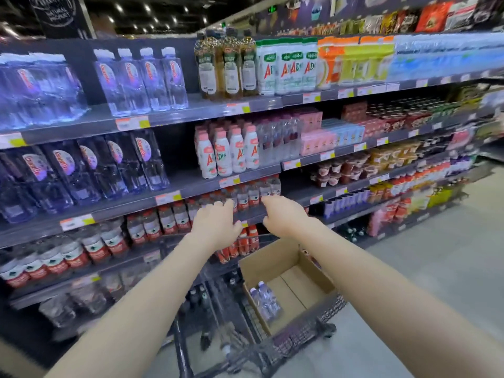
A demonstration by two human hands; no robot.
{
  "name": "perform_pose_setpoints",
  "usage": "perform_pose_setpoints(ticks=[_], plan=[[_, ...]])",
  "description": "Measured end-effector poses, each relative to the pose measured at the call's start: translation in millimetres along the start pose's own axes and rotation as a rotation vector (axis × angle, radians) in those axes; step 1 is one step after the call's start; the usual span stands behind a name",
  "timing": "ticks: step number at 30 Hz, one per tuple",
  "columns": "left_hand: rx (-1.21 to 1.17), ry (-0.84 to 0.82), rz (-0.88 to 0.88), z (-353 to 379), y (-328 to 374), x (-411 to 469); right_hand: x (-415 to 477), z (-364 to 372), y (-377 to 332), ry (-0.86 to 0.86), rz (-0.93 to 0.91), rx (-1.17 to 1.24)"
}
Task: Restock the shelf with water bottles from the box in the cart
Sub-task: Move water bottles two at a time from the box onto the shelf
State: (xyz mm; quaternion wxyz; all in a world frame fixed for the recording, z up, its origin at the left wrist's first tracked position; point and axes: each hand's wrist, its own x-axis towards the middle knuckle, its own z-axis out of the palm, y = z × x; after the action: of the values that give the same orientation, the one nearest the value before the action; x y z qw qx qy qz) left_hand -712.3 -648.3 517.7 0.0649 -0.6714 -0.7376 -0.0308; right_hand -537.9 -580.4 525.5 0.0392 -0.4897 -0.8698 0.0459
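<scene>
Reaching toward red-labelled bottles [246, 199], left hand [215, 223] and right hand [283, 214] hover.

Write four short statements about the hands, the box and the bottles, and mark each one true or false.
1. The cardboard box sits in the cart. True.
2. The box is packed full of bottles. False: only a few water bottles lie along one side, and the rest of its floor is bare.
3. The left hand and right hand both reach up to the red-label bottles. True.
4. The right hand is inside the box. False: it is up by the red-label bottles, above the box.
</scene>
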Motion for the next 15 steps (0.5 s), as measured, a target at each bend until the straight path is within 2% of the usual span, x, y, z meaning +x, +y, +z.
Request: perform_pose_setpoints(ticks=[7,15], plan=[[-0.038,-0.122,-0.040,51.8,76.8,40.6,19.4,39.8,101.2,-0.093,-0.027,0.052],[-0.068,-0.249,-0.125,146.9,89.0,119.6,102.6,101.4,162.6,-0.204,-0.074,0.036]])
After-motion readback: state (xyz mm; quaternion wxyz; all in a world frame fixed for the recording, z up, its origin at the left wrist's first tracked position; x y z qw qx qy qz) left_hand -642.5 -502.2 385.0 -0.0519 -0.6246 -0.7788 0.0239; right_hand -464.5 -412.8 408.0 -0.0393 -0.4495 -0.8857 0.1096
